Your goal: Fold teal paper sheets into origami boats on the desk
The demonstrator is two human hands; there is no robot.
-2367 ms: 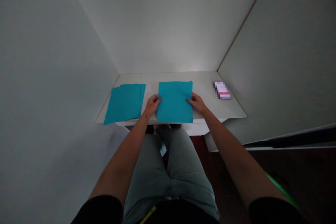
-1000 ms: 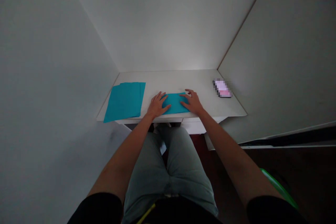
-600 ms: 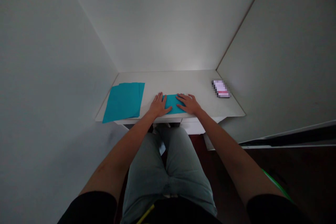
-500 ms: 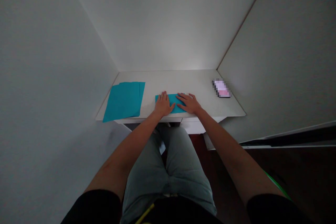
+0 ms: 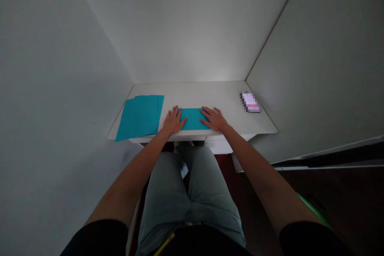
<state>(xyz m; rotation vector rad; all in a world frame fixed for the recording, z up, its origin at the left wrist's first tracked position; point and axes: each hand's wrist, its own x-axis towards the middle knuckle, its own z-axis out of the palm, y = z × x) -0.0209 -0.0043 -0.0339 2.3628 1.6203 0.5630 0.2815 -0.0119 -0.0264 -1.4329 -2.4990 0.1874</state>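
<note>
A small blue rectangle of paper, seemingly folded, lies flat near the front edge of the white table. My left hand rests at its left end, fingers spread, with the thumb over the paper. Over the right end lies my right hand, palm down with fingers apart. Neither hand grips anything. To the left of my left hand is a stack of larger blue paper sheets, slightly fanned.
A phone, blurred out, lies at the right end of the white table. Walls enclose the table at the back and both sides. Beneath its front edge is a white drawer, above my knees.
My left hand has slid left across the paper to its left end, uncovering more of it. My right hand has stayed almost in place. The whole view has shifted slightly.
</note>
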